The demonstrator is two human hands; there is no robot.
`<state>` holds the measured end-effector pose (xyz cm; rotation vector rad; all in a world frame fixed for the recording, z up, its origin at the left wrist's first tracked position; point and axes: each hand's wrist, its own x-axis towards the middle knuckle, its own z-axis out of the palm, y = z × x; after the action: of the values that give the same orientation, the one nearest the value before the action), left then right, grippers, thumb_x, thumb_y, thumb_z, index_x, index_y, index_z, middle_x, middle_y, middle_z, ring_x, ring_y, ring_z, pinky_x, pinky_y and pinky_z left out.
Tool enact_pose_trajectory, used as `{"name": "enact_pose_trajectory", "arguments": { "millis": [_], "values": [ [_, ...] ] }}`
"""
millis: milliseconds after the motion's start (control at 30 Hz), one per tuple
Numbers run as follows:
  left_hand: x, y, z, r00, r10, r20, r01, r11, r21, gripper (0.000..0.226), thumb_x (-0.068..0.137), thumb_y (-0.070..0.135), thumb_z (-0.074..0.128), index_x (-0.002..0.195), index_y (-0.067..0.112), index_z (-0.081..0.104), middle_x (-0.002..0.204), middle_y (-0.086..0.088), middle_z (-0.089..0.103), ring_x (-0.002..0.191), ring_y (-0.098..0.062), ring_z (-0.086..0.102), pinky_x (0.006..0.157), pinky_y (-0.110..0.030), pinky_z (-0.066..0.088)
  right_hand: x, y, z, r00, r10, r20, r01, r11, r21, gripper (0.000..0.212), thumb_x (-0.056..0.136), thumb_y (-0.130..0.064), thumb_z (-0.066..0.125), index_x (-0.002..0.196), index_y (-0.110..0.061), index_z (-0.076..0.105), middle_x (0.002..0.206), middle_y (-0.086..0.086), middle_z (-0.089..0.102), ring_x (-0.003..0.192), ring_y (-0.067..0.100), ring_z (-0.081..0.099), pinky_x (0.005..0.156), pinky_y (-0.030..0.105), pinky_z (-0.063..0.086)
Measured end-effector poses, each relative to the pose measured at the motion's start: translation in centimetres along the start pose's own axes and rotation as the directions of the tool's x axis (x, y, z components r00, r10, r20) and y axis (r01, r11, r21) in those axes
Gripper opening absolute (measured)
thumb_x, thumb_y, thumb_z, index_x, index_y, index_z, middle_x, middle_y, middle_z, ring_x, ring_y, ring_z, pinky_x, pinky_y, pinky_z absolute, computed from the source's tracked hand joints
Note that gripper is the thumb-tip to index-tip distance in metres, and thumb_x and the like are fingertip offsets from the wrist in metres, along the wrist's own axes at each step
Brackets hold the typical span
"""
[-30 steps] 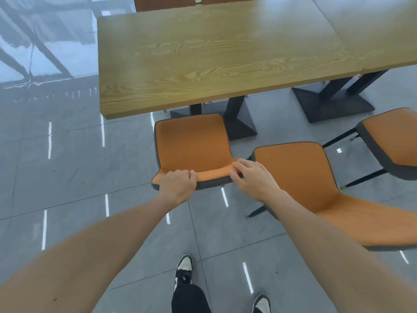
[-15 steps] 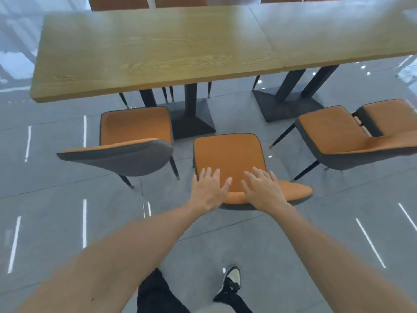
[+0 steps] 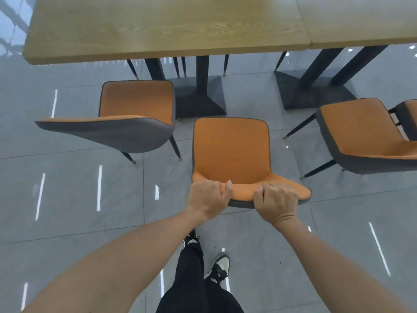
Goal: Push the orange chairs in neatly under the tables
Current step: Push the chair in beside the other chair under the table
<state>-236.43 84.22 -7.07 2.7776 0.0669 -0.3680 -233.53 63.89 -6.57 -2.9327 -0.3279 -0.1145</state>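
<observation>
An orange chair (image 3: 230, 150) with a grey shell stands in the middle, its seat facing the wooden table (image 3: 158, 28) and clear of the table's edge. My left hand (image 3: 208, 197) and my right hand (image 3: 276, 203) both grip the top edge of its backrest. A second orange chair (image 3: 135, 105) stands to the left, closer to the table. A third orange chair (image 3: 361, 132) stands at the right, turned at an angle away from the second wooden table (image 3: 361, 21).
Black pedestal bases (image 3: 198, 96) hold up the tables. Thin legs of other chairs show behind them. A further orange chair (image 3: 409, 114) is cut by the right edge. The grey tiled floor (image 3: 67, 188) is glossy. My legs and sneakers (image 3: 217, 266) are below.
My hands were flat and open over the middle chair's backrest half a second ago; now both have closed on it. A second ago they held the left chair's backrest.
</observation>
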Motion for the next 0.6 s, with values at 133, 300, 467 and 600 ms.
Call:
{"name": "enact_pose_trajectory", "arguments": {
  "millis": [133,300,467,600],
  "values": [
    [1.7,-1.2,-1.1,1.0,-0.016,-0.01,0.016,1.0,0.016,0.076,0.096,0.057,0.01,0.058,0.011,0.058,0.049,-0.001,0.052,0.05,-0.021,0.051,0.049,-0.032,0.036,2.0,-1.0,0.7,0.998,-0.03,-0.048,0.03,1.0,-0.002,0.041,0.082,-0.026,0.04,0.042,-0.017,0.037,0.04,0.0,0.04,0.038,0.019,0.026,0.051,0.022,0.01],
    [6.5,-3.9,-3.6,0.996,-0.066,-0.065,0.065,0.998,-0.024,0.072,0.098,0.056,0.013,0.053,0.011,0.046,0.049,-0.001,0.05,0.05,-0.022,0.048,0.053,-0.032,0.032,8.0,-3.5,1.7,0.996,-0.045,-0.074,0.047,0.999,0.024,0.041,0.081,-0.027,0.04,0.041,-0.017,0.037,0.04,-0.004,0.034,0.037,0.019,0.024,0.048,0.02,0.014],
    [11.9,-6.4,-6.0,0.991,-0.114,-0.063,0.109,0.991,-0.08,0.068,0.102,0.053,0.021,0.052,0.015,0.044,0.053,-0.001,0.051,0.058,-0.025,0.053,0.061,-0.036,0.045,14.8,-5.0,2.8,0.997,-0.08,-0.016,0.08,0.997,0.013,0.04,0.082,-0.03,0.038,0.044,-0.019,0.035,0.044,-0.007,0.033,0.039,0.02,0.029,0.046,0.022,0.017],
    [15.4,-8.4,-7.3,0.983,-0.147,-0.111,0.132,0.982,-0.132,0.063,0.106,0.046,0.03,0.053,0.015,0.045,0.052,0.0,0.047,0.057,-0.025,0.051,0.058,-0.035,0.038,19.3,-6.7,3.7,0.997,-0.078,-0.008,0.078,0.997,0.005,0.04,0.081,-0.03,0.038,0.043,-0.018,0.037,0.043,-0.006,0.036,0.039,0.02,0.032,0.045,0.022,0.021]
  ]
}}
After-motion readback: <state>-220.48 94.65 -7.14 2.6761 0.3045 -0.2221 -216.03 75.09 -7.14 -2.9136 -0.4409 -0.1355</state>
